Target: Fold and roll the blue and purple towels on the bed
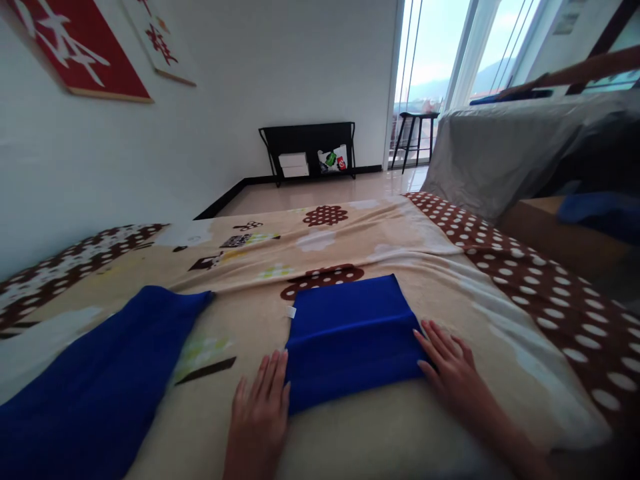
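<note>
A blue cloth [350, 347] lies flat in a rough rectangle on the patterned blanket [400, 427], with a crease across its middle and a small white tag [291, 312] at its left edge. My left hand [263, 403] rests palm down against the cloth's left edge, fingers stretched out. At the right edge my right hand [450, 367] lies with fingers apart, its fingertips touching the cloth. Neither hand grips anything. Farther left, a second, larger blue cloth [110, 373] is spread on the blanket, partly out of view.
Brown polka-dot borders [555, 307] edge the blanket. At the right stand a grey-covered piece of furniture [480, 147] and a cardboard box [540, 220] with blue cloth on it. Another person's arm [590, 70] reaches over the grey cover. A black rack [305, 139] stands by the far wall.
</note>
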Available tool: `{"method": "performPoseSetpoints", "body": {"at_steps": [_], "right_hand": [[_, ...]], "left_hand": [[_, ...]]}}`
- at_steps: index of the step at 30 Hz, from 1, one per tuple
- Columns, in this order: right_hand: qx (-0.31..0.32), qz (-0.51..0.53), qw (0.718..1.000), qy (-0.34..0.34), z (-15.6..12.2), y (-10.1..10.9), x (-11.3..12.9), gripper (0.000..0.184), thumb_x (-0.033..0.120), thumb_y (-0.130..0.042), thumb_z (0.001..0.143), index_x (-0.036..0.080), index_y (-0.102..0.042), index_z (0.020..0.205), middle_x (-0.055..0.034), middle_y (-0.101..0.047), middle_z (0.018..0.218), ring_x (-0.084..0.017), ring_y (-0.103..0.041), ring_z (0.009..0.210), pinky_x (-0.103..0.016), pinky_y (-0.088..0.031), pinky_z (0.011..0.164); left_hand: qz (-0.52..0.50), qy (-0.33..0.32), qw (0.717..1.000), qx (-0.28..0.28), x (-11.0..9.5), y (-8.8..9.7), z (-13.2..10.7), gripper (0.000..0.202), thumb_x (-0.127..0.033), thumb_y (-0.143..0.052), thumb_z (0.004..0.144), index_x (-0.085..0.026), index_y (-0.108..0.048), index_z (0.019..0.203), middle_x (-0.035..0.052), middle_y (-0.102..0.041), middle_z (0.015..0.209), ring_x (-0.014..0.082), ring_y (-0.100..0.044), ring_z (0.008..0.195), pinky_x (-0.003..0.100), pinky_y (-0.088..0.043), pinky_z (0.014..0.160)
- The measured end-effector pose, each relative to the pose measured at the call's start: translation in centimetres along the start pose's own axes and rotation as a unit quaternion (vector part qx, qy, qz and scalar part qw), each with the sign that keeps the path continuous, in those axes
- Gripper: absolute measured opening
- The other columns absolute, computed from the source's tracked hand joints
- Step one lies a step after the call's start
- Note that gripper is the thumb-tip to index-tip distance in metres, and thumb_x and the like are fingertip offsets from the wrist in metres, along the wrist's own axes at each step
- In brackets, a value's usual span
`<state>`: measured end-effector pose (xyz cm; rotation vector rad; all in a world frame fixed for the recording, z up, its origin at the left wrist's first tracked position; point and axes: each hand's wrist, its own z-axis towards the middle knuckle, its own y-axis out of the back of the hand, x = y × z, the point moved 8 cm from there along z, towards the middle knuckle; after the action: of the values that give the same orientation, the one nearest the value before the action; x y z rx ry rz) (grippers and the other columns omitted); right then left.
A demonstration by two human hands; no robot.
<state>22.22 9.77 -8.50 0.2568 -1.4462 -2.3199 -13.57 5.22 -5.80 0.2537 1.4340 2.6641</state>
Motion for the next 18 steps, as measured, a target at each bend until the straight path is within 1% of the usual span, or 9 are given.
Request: {"method": "performPoseSetpoints", "body": {"at_steps": [1, 2, 3, 5, 7, 10, 13, 15, 18], "right_hand": [[-0.014, 0.001, 1.0, 0.025, -0.5, 0.7, 0.7, 0.051, 0.036, -0.047, 0.098, 0.026, -0.041, 0.148, -0.0075, -0.038, 0.154, -0.025, -0.038, 0.142, -0.045, -0.027, 0.11], [-0.024, 0.005, 0.998, 0.051, -0.9, 1.3, 1.4, 0.05, 0.031, -0.049, 0.097, 0.027, -0.043, 0.146, -0.0075, -0.04, 0.154, -0.024, -0.039, 0.141, -0.043, -0.027, 0.109], [-0.03, 0.011, 0.997, 0.073, -1.2, 1.8, 2.1, 0.049, 0.025, -0.05, 0.095, 0.027, -0.045, 0.144, -0.0071, -0.043, 0.152, -0.023, -0.042, 0.139, -0.041, -0.027, 0.109], [-0.03, 0.024, 0.995, 0.094, -1.6, 2.1, 2.9, 0.048, 0.018, -0.051, 0.093, 0.026, -0.05, 0.14, -0.0059, -0.054, 0.143, -0.02, -0.051, 0.131, -0.039, -0.028, 0.106], [-0.028, 0.042, 0.995, 0.09, -1.3, 1.8, 2.7, 0.044, 0.013, -0.049, 0.091, 0.024, -0.054, 0.134, -0.0044, -0.062, 0.133, -0.019, -0.057, 0.121, -0.038, -0.029, 0.103], [-0.036, 0.085, 0.993, 0.076, 0.0, 1.4, 2.0, 0.038, 0.008, -0.046, 0.09, 0.023, -0.059, 0.123, -0.0026, -0.068, 0.118, -0.019, -0.061, 0.11, -0.039, -0.031, 0.1], [-0.037, 0.106, 0.992, 0.059, 1.3, 1.6, 1.7, 0.033, 0.006, -0.044, 0.087, 0.019, -0.061, 0.113, -0.0044, -0.069, 0.104, -0.021, -0.06, 0.101, -0.041, -0.035, 0.095], [-0.015, 0.121, 0.991, 0.052, 1.5, 1.8, 1.8, 0.032, 0.006, -0.044, 0.086, 0.018, -0.061, 0.11, -0.0053, -0.067, 0.099, -0.022, -0.058, 0.096, -0.041, -0.037, 0.091], [0.038, 0.132, 0.99, 0.041, 0.9, 1.5, 2.3, 0.029, 0.007, -0.045, 0.084, 0.021, -0.062, 0.101, -0.0041, -0.065, 0.092, -0.022, -0.057, 0.091, -0.042, -0.039, 0.089]], "left_hand": [[-0.013, -0.011, 0.999, -0.033, -0.5, 1.2, -0.2, 0.056, -0.021, -0.045, 0.096, -0.022, -0.033, 0.151, 0.0106, -0.058, 0.14, 0.0253, -0.053, 0.129, 0.048, -0.033, 0.11], [-0.032, -0.03, 0.998, -0.051, -1.4, 2.2, -0.4, 0.054, -0.019, -0.049, 0.094, -0.019, -0.04, 0.147, 0.012, -0.062, 0.135, 0.025, -0.055, 0.125, 0.045, -0.036, 0.107], [-0.052, -0.057, 0.996, -0.053, -2.4, 2.9, -0.6, 0.049, -0.017, -0.052, 0.092, -0.018, -0.047, 0.141, 0.0123, -0.064, 0.129, 0.0246, -0.057, 0.121, 0.042, -0.038, 0.105], [-0.077, -0.112, 0.99, -0.031, -4.2, 3.3, -0.8, 0.041, -0.015, -0.053, 0.088, -0.017, -0.057, 0.129, 0.0109, -0.067, 0.12, 0.0234, -0.06, 0.113, 0.038, -0.041, 0.1], [-0.077, -0.13, 0.988, -0.009, -5.0, 2.8, -0.9, 0.04, -0.011, -0.049, 0.086, -0.017, -0.06, 0.124, 0.0095, -0.068, 0.116, 0.0222, -0.062, 0.108, 0.037, -0.041, 0.097], [-0.075, -0.099, 0.992, -0.011, -4.7, 1.8, -0.1, 0.041, -0.005, -0.043, 0.084, -0.018, -0.061, 0.118, 0.0083, -0.069, 0.109, 0.0222, -0.063, 0.101, 0.039, -0.041, 0.094], [-0.084, -0.072, 0.994, 0.007, -4.2, 1.4, 1.2, 0.037, -0.003, -0.044, 0.08, -0.017, -0.062, 0.109, 0.0074, -0.069, 0.099, 0.0239, -0.063, 0.093, 0.042, -0.042, 0.091], [-0.103, -0.05, 0.993, 0.037, -3.7, 1.5, 1.7, 0.036, -0.004, -0.044, 0.077, -0.017, -0.062, 0.105, 0.0068, -0.069, 0.094, 0.0239, -0.062, 0.089, 0.042, -0.043, 0.087], [-0.111, -0.026, 0.989, 0.09, -3.2, 1.3, 1.2, 0.033, -0.004, -0.044, 0.076, -0.02, -0.063, 0.098, 0.0041, -0.067, 0.086, 0.0224, -0.061, 0.081, 0.039, -0.044, 0.081]]}}
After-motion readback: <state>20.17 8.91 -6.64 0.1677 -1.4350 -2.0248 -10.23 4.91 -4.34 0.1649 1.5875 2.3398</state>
